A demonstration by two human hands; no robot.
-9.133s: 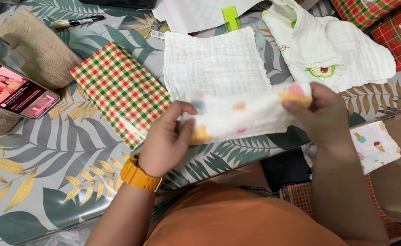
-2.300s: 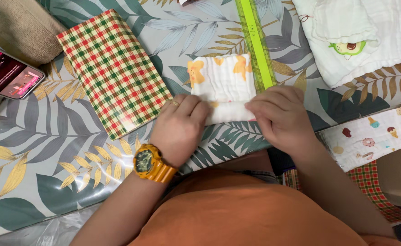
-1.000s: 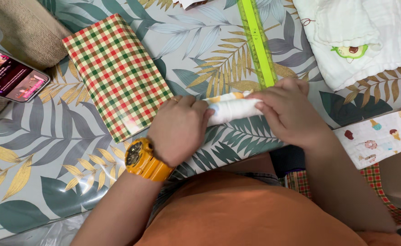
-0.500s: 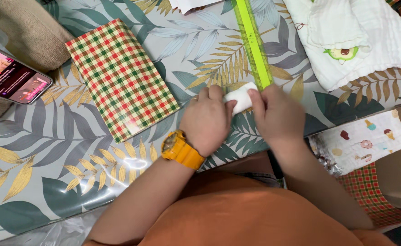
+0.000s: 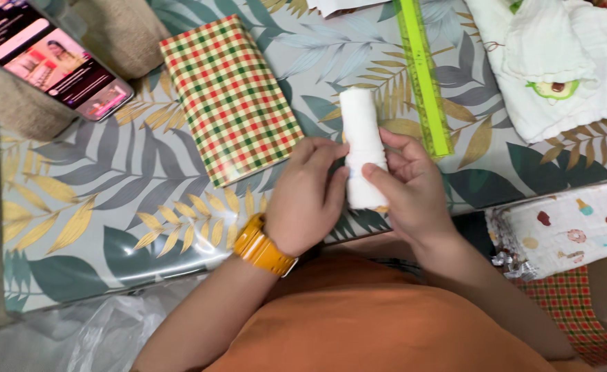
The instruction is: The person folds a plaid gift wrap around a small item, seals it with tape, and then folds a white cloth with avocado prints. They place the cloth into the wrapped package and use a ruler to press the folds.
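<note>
A white cloth rolled into a tight cylinder (image 5: pixel 361 131) stands lengthwise between my hands above the leaf-patterned tablecloth (image 5: pixel 110 207). My left hand (image 5: pixel 309 200), with a yellow watch on the wrist, grips the roll's lower part from the left. My right hand (image 5: pixel 408 186) pinches the same lower part from the right, thumb across the front. The roll's upper half sticks out free, pointing away from me. A red, green and cream checked box (image 5: pixel 230 96) lies just left of my left hand.
A green ruler (image 5: pixel 424 76) lies right of the roll. White cloths, one with an avocado print (image 5: pixel 558 76), are heaped at top right. A printed cloth in plastic wrap (image 5: pixel 572 227) sits at right. A lit phone (image 5: pixel 52 58) leans on a burlap bag (image 5: pixel 104 27) at top left.
The flat printed cloth has been rolled up into a cylinder. In the last second the roll turned from lying crosswise to pointing away from me, held in both hands.
</note>
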